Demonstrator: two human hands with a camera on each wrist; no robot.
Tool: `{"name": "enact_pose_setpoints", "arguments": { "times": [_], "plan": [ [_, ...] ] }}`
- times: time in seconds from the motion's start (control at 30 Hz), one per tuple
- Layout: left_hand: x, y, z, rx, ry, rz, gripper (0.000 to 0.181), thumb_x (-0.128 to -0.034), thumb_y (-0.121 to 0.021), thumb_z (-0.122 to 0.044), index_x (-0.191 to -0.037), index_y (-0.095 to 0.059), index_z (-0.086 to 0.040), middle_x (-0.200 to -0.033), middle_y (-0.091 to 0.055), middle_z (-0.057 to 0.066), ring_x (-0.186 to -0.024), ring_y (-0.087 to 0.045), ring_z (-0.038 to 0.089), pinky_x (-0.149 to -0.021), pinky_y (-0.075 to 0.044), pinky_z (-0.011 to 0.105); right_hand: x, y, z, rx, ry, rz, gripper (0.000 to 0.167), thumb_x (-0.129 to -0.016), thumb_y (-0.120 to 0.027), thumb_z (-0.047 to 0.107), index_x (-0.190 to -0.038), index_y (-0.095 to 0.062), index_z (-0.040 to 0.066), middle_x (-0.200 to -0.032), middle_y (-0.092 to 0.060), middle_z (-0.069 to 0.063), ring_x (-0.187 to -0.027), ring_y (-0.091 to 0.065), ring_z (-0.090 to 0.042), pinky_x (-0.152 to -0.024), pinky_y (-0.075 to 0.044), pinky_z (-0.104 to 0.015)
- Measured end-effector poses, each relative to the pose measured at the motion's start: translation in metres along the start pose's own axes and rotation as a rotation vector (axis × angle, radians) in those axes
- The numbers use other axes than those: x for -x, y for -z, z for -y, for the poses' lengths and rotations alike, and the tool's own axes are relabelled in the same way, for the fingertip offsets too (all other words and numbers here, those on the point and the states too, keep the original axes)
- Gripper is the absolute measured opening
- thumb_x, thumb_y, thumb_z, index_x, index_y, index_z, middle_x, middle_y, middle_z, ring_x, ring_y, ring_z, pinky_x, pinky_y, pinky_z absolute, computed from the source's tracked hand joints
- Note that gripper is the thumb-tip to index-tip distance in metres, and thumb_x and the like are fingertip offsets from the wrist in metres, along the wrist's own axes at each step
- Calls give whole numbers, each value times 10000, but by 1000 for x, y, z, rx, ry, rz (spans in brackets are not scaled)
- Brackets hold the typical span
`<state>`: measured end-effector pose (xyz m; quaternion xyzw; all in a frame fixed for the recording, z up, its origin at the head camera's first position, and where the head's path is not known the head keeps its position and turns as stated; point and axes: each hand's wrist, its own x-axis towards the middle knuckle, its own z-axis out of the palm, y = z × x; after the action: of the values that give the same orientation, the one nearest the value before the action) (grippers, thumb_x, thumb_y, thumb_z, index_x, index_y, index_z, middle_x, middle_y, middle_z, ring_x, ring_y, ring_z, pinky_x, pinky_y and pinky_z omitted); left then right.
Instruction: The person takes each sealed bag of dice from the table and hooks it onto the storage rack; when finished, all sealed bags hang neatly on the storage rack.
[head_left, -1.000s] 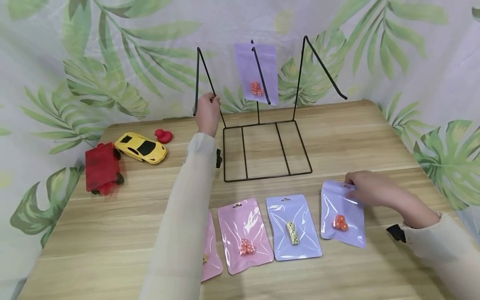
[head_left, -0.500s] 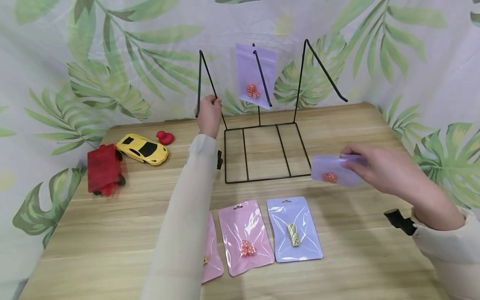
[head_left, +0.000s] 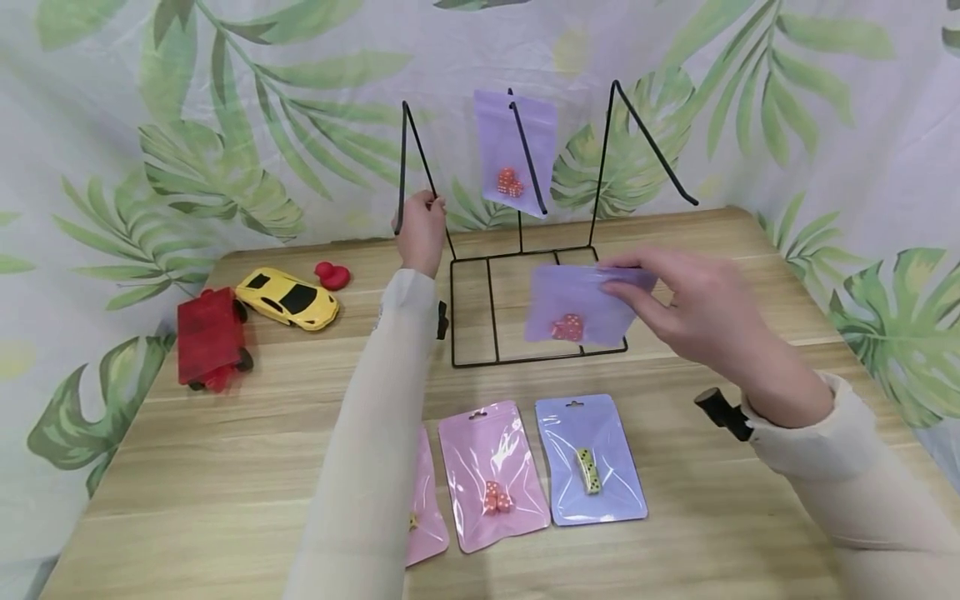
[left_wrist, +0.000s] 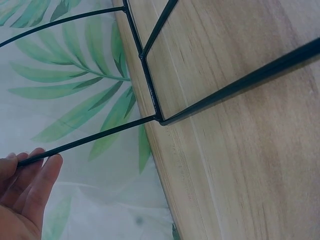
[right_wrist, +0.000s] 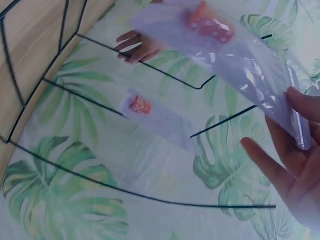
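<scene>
Pouch (head_left: 577,292) of see-through purple plastic, with orange-red dice (head_left: 567,327) inside, is held in the air by a person's right hand (head_left: 697,308). Its upper edge is pinched by the right grip between thumb and fingers, and one finger is seen in the right wrist view to be stretched away from the plastic. In the head view, the right part of the base of a black wire rack (head_left: 492,308) is overlapped by it.

The rack's left upright is clasped by the left hand (head_left: 422,233), with thumb and fingers closed around the wire. From the middle prong, another purple pouch (head_left: 498,142) with orange-red dice is hung; the right prong is left bare.

Three flat pouches are laid on the wooden desk (head_left: 225,483) in front of the rack: a blue pouch (head_left: 603,433) with yellow dice, a pink pouch (head_left: 487,446) with orange-red dice just beside it, and a second pink pouch (head_left: 429,525) partly hidden by the left sleeve (head_left: 360,467).

At the far left, a red toy vehicle (head_left: 210,333), a yellow toy car (head_left: 288,298) and a small red toy (head_left: 332,276) are grouped. Behind the desk, a pale backdrop (head_left: 450,50) is printed with green leaves.
</scene>
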<state>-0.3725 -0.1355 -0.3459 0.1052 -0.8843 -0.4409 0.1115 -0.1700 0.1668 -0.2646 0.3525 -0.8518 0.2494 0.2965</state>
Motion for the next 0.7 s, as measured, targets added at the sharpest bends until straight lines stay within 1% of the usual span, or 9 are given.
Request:
{"name": "enact_pose_setpoints", "arguments": {
  "times": [0.07, 0.13, 0.2, 0.23, 0.27, 0.4, 0.47, 0.6, 0.7],
  "plan": [
    [0, 0, 0, -1, -7, -11, 330, -1061, -463, -289, -1226, -698, -125, -1126, -724, 48, -901, -638, 181, -748, -464, 335, -7, -4, 4, -63, 24, -33, 310, -793, -802, 34, -1082, -690, 33, -942, -748, -82, -703, -641, -131, -593, -404, -193],
    [0, 1, 0, -2, -15, -20, 328, -1059, -467, -288, -1219, -702, -122, -1120, -728, 51, -897, -640, 184, -746, -466, 336, -14, -8, 7, -144, 26, -63, 348, -796, -796, -1, -1111, -648, -6, -1001, -728, -121, -749, -645, -133, -656, -439, -142],
    [1, 1, -1, -5, -18, -27, 329, -1059, -467, -288, -1221, -703, -125, -1118, -731, 48, -898, -642, 181, -748, -468, 329, -23, -13, 9, -224, 15, -91, 341, -806, -781, -34, -1100, -608, -43, -1030, -703, -158, -805, -647, -122, -730, -467, -117],
    [1, 2, -1, -5, -19, -28, 330, -1059, -468, -288, -1225, -703, -127, -1115, -732, 45, -902, -644, 179, -752, -470, 325, -27, -16, 10, -256, 7, -108, 321, -812, -771, -47, -1082, -598, -59, -1018, -695, -169, -822, -643, -104, -761, -478, -115],
    [1, 2, -2, -6, -22, -30, 329, -1058, -470, -285, -1226, -703, -125, -1110, -734, 43, -904, -645, 179, -757, -471, 321, -31, -18, 10, -287, -6, -125, 298, -820, -760, -56, -1063, -589, -74, -1008, -685, -178, -826, -633, -81, -770, -486, -112],
    [2, 1, -2, 4, -27, -29, 328, -1059, -471, -276, -1234, -700, -121, -1111, -736, 47, -902, -645, 185, -761, -472, 316, -44, -29, 8, -395, -73, -178, 245, -843, -723, -83, -1032, -569, -111, -983, -653, -200, -816, -592, -10, -714, -498, -119],
    [3, 1, -2, 1, -32, -32, 326, -1058, -472, -272, -1230, -702, -118, -1109, -738, 49, -898, -647, 192, -762, -472, 321, -47, -34, 6, -447, -103, -189, 247, -850, -711, -91, -1039, -556, -127, -998, -635, -215, -819, -594, -2, -690, -506, -123],
    [3, 0, 0, -10, -26, -36, 321, -1057, -476, -275, -1226, -705, -127, -1106, -740, 40, -897, -647, 186, -764, -467, 331, -51, -42, 0, -498, -157, -178, 247, -866, -698, -81, -1057, -549, -131, -1027, -627, -219, -831, -601, -4, -679, -513, -129],
    [2, 0, 1, -5, -24, -37, 317, -1055, -481, -284, -1218, -707, -133, -1096, -740, 38, -883, -641, 183, -754, -458, 334, -53, -47, -4, -517, -213, -156, 254, -881, -688, -65, -1083, -545, -120, -1046, -633, -175, -811, -598, -20, -662, -508, -134]
  ]
}}
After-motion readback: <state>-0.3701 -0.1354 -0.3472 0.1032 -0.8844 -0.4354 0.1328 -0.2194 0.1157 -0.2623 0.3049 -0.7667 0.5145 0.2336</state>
